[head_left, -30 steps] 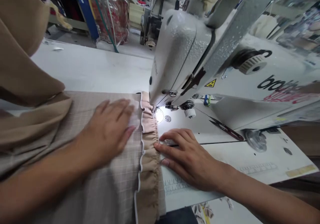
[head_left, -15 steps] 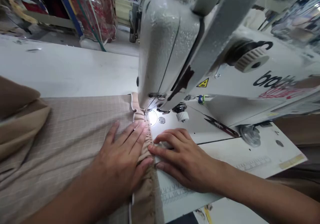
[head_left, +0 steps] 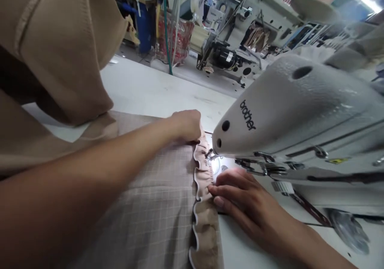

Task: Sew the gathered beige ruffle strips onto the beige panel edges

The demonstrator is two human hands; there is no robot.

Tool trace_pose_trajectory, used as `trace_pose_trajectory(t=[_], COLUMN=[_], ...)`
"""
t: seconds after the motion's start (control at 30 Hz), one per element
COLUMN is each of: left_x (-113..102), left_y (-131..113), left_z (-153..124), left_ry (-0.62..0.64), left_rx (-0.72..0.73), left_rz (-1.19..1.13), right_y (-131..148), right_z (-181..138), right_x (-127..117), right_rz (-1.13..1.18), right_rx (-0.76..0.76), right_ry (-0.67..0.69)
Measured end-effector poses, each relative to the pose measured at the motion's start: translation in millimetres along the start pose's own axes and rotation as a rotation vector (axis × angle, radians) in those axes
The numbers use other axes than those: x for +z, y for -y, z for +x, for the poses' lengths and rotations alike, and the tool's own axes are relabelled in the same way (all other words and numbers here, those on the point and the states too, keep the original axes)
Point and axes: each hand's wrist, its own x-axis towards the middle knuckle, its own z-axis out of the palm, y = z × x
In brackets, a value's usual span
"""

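A beige ruffle (head_left: 201, 177) with a white edge lies along the border of a checked beige fabric (head_left: 159, 181), passing under the presser foot of a sewing machine (head_left: 288, 109). My left hand (head_left: 187, 125) is beyond the needle, closed at the far end of the ruffle; its fingertips are mostly hidden. On the near side of the needle, my right hand (head_left: 243, 197) has its fingers bent, the tips gripping the ruffle's gathered edge. The lamp lights the spot under the needle.
Plain tan cloth (head_left: 60, 53) is bunched high at the left. Tweezers (head_left: 312, 209) and a clear round dish (head_left: 348, 229) lie on the machine bed at the right. Behind the white table (head_left: 156, 85) stand other machines and a motor (head_left: 225, 57).
My left hand has left the fabric in front of the needle and reached past it to the far end of the ruffle. My right hand stays at the ruffle's edge. The view has tilted up.
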Motion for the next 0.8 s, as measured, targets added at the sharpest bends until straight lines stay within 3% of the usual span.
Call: trace_pose_trajectory(t=[0.23,0.33,0.43,0.57,0.8], left_x=[4.9,-1.4,-6.1,-7.3,1.2], left_y=[28.1,29.9,33.4,38.1,37.1], left_z=[-5.5,-1.8,0.5,-0.4,3.8], left_ry=[0.006,0.025,0.133,0.235,0.126], left_rx=[0.227,0.248,0.237,0.24,0.266], left_rz=[-0.458,-0.622,-0.771,-0.752,-0.841], right_y=[-8.4,-10.1,-10.8,-12.3,-11.1], right_z=[-2.3,-5.5,-7.1,-8.7,-11.9], right_x=[13.8,16.3,14.4,10.7,14.9], right_rz=[0.045,0.027,-0.006,-0.072,-0.023], right_rx=[0.025,0.026,-0.022,-0.087,0.049], right_ry=[-0.085,-0.106,-0.108,-0.111,-0.034])
